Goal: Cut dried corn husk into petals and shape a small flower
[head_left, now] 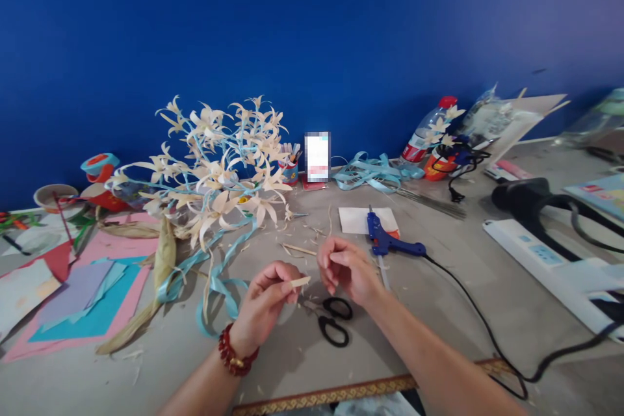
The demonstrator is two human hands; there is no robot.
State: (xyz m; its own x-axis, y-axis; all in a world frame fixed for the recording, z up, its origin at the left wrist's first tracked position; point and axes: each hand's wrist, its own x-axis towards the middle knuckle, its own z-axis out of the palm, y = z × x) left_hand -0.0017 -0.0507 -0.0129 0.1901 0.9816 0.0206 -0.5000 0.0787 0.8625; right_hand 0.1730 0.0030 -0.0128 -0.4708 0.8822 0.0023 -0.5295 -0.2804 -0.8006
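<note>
One head-worn camera looks out from above and behind the person's left grip (268, 302) and right grip (353, 270), facing forward and down across the table (273, 364). Both are near, just below the middle of the view, with the forearms entering from the bottom edge. The view is wide: the table spreads to both sides, its patterned near edge (326, 396) crossing the bottom, while the farther blue wall (312, 32) fills the top. The wall's foot sits higher toward the right.

Matt papery strip (301, 281); smooth plastic glue gun (381, 242).
</note>
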